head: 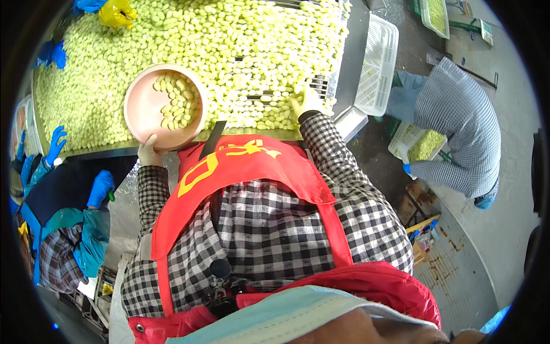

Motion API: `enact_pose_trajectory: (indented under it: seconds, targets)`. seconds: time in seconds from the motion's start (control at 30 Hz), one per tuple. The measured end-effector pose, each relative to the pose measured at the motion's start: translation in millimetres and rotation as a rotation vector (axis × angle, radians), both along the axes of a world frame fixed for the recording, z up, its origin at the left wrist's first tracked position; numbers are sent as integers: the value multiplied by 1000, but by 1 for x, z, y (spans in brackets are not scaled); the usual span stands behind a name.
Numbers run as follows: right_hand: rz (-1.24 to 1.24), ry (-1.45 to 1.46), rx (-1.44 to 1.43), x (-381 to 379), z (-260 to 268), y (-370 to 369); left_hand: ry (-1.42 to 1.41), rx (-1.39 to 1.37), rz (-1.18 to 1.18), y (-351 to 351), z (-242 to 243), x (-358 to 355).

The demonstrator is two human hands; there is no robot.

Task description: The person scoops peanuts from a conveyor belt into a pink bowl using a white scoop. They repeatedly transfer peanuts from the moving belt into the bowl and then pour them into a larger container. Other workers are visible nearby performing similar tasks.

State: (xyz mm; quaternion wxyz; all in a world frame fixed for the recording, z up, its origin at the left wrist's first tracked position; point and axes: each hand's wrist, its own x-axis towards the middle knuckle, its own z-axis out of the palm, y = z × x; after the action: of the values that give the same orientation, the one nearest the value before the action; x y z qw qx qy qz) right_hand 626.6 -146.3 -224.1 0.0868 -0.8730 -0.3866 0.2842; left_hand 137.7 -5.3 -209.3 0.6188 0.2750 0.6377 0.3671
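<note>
My left hand [150,152], in a pale glove, grips the near rim of a pink round bowl [139,101]. Inside the bowl, a small pile of green oval beans or fruits [178,103] lies towards the far and right sides. Many more green oval pieces [240,34] cover the slatted sorting table [262,98] in front of me. At the table's right side my right hand [310,103], also gloved, reaches in among the pieces. Its thumb and a finger are spread, but the fingertips are partly hidden, so I cannot tell whether they hold anything.
A white perforated crate [376,64] stands beyond the table's right edge. Further right, a person [459,124] bends over a crate [397,144] of green pieces. A yellow-gloved hand [117,13] works across the table. Another person [64,232] with blue gloves stands at my left.
</note>
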Motion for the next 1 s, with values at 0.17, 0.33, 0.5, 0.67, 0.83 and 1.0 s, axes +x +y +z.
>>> enact_pose_trajectory:
  seconds: [0.17, 0.33, 0.5, 0.67, 0.83, 1.0]
  targets:
    - [300, 55, -68, -10, 19, 58, -8, 1, -4, 1, 3, 1]
    - [474, -256, 223, -24, 15, 186, -1, -3, -50, 3, 7, 6]
    - [794, -331, 105, -118, 24, 182, -40, 94, 41, 4, -2, 9]
    - [1193, -123, 38, -151, 18, 103, -158, 35, 13, 6, 10, 6]
    - [1192, -351, 304, -150, 17, 160, -205, 155, 242, 0, 27, 5]
    - [844, -395, 219, -164, 39, 270, -130, 159, 273, -2, 38, -12]
